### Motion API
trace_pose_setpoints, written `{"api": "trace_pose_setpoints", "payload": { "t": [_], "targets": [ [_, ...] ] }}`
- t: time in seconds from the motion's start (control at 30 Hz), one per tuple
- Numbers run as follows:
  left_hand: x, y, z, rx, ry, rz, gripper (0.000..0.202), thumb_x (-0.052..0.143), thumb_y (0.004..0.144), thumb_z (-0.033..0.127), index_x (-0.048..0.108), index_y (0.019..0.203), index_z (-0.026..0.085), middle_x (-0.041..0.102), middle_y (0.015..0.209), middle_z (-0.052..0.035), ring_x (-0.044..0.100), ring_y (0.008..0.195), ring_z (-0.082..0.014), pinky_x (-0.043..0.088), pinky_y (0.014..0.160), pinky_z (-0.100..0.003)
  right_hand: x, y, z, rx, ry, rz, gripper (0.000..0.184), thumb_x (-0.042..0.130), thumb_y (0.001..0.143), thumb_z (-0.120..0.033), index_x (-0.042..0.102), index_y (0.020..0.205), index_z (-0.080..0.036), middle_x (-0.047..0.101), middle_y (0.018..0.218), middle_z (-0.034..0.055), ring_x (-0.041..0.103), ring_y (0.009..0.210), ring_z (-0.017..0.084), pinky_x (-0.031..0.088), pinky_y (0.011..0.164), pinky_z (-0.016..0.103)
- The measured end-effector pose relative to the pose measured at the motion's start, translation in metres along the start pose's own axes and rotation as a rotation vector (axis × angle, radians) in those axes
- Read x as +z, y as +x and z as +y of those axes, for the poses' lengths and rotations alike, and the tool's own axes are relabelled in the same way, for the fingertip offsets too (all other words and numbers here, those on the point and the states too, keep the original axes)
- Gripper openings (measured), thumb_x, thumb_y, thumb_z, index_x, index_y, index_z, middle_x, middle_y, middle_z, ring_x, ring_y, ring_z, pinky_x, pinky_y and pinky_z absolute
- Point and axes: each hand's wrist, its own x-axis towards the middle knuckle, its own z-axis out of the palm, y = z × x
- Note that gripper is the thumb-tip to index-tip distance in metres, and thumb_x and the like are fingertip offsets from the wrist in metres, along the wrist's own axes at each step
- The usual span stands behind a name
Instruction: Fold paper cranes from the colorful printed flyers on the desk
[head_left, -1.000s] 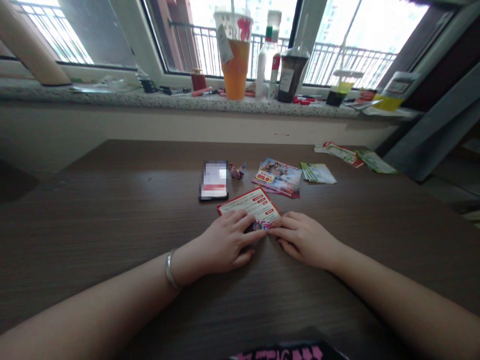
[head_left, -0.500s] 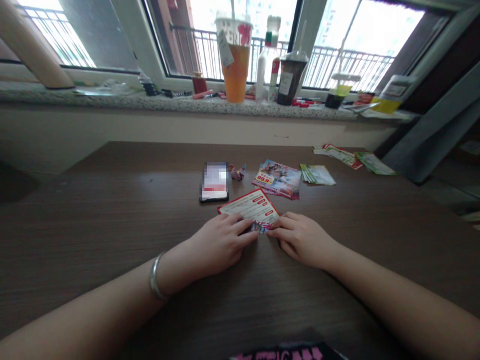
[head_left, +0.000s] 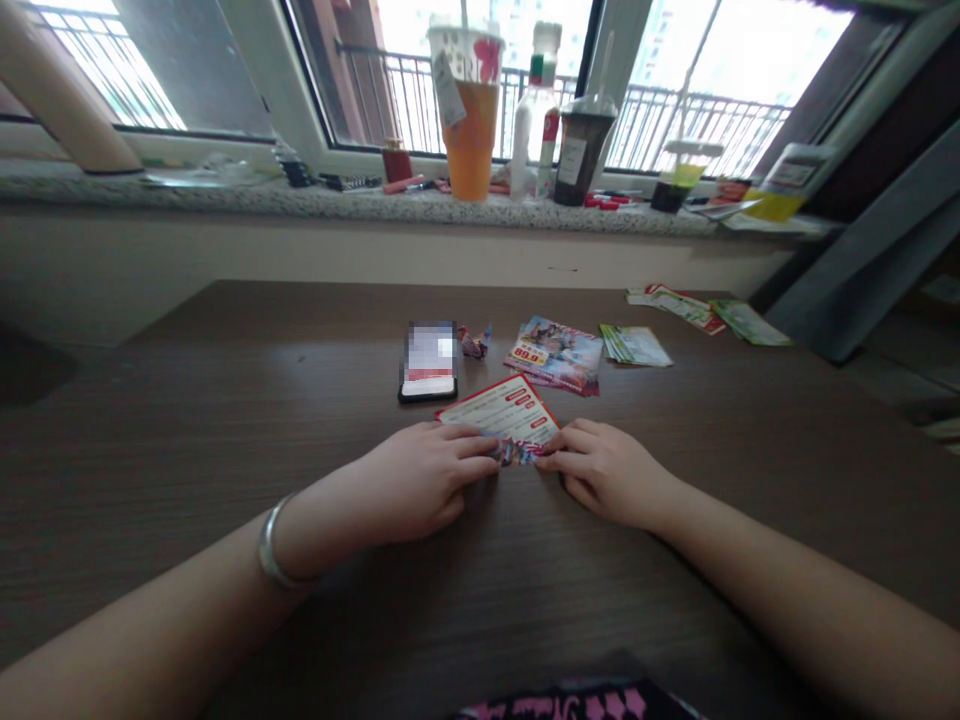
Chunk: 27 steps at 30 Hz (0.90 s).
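Observation:
A red-bordered paper flyer [head_left: 504, 412] lies on the dark wooden table [head_left: 225, 420], its near edge folded up so a colourful side shows. My left hand [head_left: 420, 480], with a silver bangle on the wrist, presses its fingertips on the flyer's near left edge. From the right, my right hand [head_left: 600, 470] has its fingers pressed together on the near right corner of the fold. Both hands rest on the table.
A phone [head_left: 429, 360] lies beyond the flyer, with a small folded paper figure [head_left: 475, 342], another colourful flyer [head_left: 556, 354] and a stack of leaflets [head_left: 636, 345] to its right. More leaflets [head_left: 679, 305] lie far right. Drink cups [head_left: 471, 110] and bottles [head_left: 541, 110] stand on the windowsill.
My left hand has slid left along the flyer's near edge, uncovering more of the fold. My right hand has stayed in place.

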Motion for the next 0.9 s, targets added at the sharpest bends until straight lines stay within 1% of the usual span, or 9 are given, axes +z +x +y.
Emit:
{"api": "trace_pose_setpoints", "payload": {
  "t": [0.1,0.3,0.5,0.63,0.8,0.9],
  "targets": [
    [-0.002,-0.001,-0.002,-0.003,-0.004,-0.003,0.043,0.051,0.082,0.011,0.06,0.121,0.024,0.057,0.133,-0.0028,0.052,0.122,-0.0241,0.041,0.105,-0.042,0.0,0.001,0.0,-0.009,-0.004,0.002,0.03,0.05,0.087,-0.016,0.067,0.111,-0.021,0.064,0.104,0.0074,0.053,0.092,0.021,0.048,0.082,0.036],
    [-0.007,-0.007,-0.009,-0.007,-0.017,-0.007,0.04,0.051,0.083,0.003,0.065,0.113,0.025,0.063,0.125,-0.001,0.06,0.113,-0.0198,0.045,0.101,-0.035,0.001,0.002,-0.001,-0.013,0.032,0.033,0.03,0.05,0.087,-0.015,0.068,0.11,-0.022,0.064,0.104,0.0072,0.053,0.092,0.021,0.048,0.081,0.036],
    [0.0,-0.013,-0.016,0.006,-0.033,0.04,0.046,0.05,0.081,-0.004,0.066,0.11,0.027,0.065,0.123,0.001,0.062,0.11,-0.0178,0.048,0.099,-0.034,0.002,0.002,0.0,-0.002,0.081,0.045,0.032,0.05,0.085,-0.011,0.069,0.108,-0.023,0.065,0.103,0.0055,0.054,0.091,0.019,0.047,0.081,0.035],
    [0.0,-0.014,-0.019,0.012,-0.071,0.028,0.046,0.05,0.08,-0.006,0.067,0.107,0.027,0.067,0.119,0.0007,0.063,0.108,-0.0167,0.046,0.102,-0.034,0.003,0.002,0.002,-0.006,0.09,0.047,0.031,0.05,0.086,-0.012,0.069,0.108,-0.023,0.065,0.103,0.0058,0.054,0.091,0.019,0.047,0.08,0.036],
    [-0.008,-0.011,-0.016,0.03,-0.118,0.001,0.045,0.049,0.078,-0.007,0.069,0.104,0.025,0.067,0.118,0.0004,0.063,0.108,-0.0161,0.047,0.1,-0.031,0.002,0.002,0.002,-0.016,0.085,0.043,0.031,0.049,0.086,-0.012,0.069,0.108,-0.022,0.065,0.104,0.006,0.054,0.092,0.019,0.048,0.08,0.036],
    [-0.011,-0.011,-0.011,-0.003,-0.138,0.012,0.042,0.052,0.077,-0.005,0.069,0.102,0.023,0.069,0.113,-0.0011,0.065,0.104,-0.0169,0.05,0.096,-0.03,0.002,0.001,0.001,-0.028,0.051,0.04,0.03,0.047,0.088,-0.014,0.069,0.108,-0.022,0.065,0.104,0.0063,0.055,0.091,0.02,0.048,0.079,0.036]
  ]
}}
